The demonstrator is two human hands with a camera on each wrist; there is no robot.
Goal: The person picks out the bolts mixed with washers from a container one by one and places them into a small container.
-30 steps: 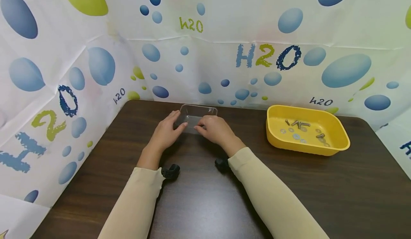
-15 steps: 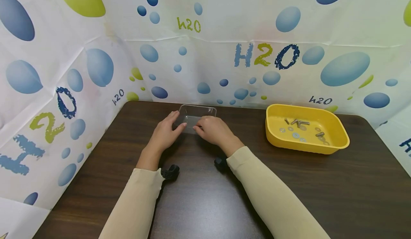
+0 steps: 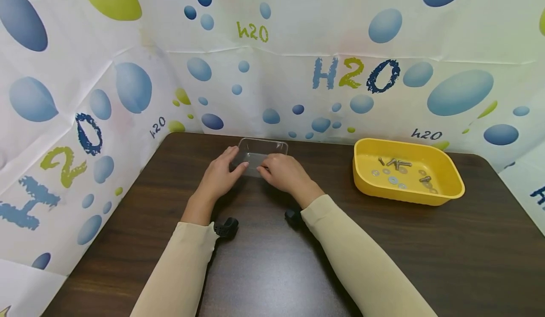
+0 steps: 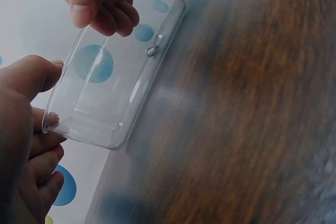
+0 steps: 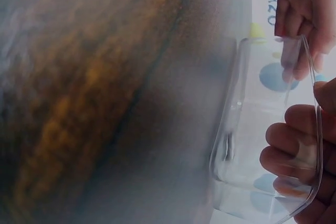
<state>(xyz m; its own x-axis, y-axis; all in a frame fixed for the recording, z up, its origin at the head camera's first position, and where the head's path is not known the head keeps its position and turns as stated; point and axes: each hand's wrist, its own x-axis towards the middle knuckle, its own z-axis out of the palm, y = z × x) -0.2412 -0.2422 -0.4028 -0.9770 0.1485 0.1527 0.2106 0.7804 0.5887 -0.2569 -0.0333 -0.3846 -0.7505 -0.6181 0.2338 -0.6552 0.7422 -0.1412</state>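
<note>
A clear plastic box (image 3: 264, 146) stands at the back of the dark table. My left hand (image 3: 218, 177) holds its left end, the thumb at the near rim and the fingers bent around the corner, as the left wrist view shows. Over the right part of the near rim, my right hand (image 3: 284, 170) grips the box, its curled fingers inside and its thumb outside. A small shiny metal piece (image 4: 152, 51), perhaps a bolt head, lies on the box's floor. The space within the right hand's curled fingers is hidden.
To the right, a yellow tray (image 3: 400, 195) holds several metal bolts (image 3: 399, 163) and flat washers (image 3: 393, 180). A white printed sheet (image 3: 294, 38) rises behind and to the left of the table (image 3: 251, 269). Both wrists carry black camera mounts.
Both hands and the box stay in place; only the head view shifts slightly.
</note>
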